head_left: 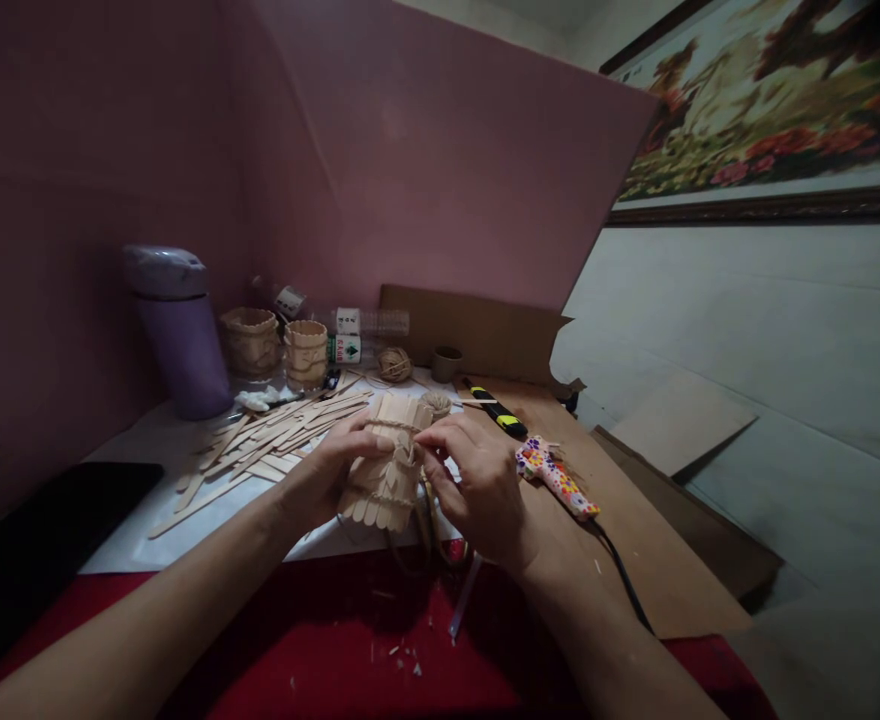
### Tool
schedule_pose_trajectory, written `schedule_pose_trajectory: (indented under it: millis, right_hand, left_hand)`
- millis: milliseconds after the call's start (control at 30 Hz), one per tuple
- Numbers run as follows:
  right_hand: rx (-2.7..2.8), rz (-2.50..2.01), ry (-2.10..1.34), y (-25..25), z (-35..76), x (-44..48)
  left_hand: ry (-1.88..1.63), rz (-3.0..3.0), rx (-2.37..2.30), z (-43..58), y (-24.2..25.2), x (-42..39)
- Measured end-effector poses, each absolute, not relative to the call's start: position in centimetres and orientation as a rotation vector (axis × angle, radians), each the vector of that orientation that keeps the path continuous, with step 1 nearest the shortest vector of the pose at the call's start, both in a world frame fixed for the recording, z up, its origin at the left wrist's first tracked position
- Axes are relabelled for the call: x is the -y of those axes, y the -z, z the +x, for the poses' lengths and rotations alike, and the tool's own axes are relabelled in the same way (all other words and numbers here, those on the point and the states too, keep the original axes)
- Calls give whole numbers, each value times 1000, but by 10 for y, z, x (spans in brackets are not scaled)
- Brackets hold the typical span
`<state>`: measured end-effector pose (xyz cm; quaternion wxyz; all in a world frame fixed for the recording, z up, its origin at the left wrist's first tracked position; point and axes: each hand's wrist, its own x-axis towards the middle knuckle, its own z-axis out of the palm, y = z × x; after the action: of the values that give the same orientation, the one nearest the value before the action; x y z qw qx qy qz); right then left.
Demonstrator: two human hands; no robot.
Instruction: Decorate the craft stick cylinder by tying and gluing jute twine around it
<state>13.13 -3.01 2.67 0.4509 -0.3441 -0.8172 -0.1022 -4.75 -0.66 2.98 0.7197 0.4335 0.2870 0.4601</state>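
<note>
A cup made of wooden craft sticks (386,478) is tilted in front of me, with twine bands around it near both ends and a twine bow-like shape on its side. My left hand (333,455) is closed around the cup's left side, thumb lying across the sticks. At the cup's right side, the fingertips of my right hand (477,480) pinch the twine (407,452) by the bow. Loose loops of cord (426,535) hang beneath the cup. Exactly what lies between the right fingertips is partly hidden.
Loose craft sticks (275,440) lie on white paper at left, near a purple tumbler (185,345) and two stick cups (306,355). A utility knife (496,408) and flowered glue gun (560,480) rest on the right board. A clear glue stick (466,600) lies on red cloth.
</note>
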Motion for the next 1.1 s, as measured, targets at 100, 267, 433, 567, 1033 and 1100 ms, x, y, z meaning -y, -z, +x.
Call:
schedule_pose_trajectory:
  millis: [100, 267, 433, 567, 1033, 1100]
  right_hand:
    - [2030, -882, 275, -27, 130, 30]
    - [1903, -941, 277, -24, 130, 27]
    - [1657, -956, 220, -24, 133, 27]
    - [1779, -849, 126, -27, 133, 30]
    - [2100, -918, 202, -27, 132, 32]
    - [2103, -900, 227, -26, 132, 33]
  left_hand:
    - [-1006, 965, -647, -48, -30, 8]
    - [-1011, 962, -675, -47, -33, 11]
    - [-989, 961, -649, -47, -34, 10]
    - [-1004, 950, -646, -48, -32, 8]
    - [-1007, 1007, -659, -48, -29, 7]
    - [-1009, 997, -670, -47, -30, 7]
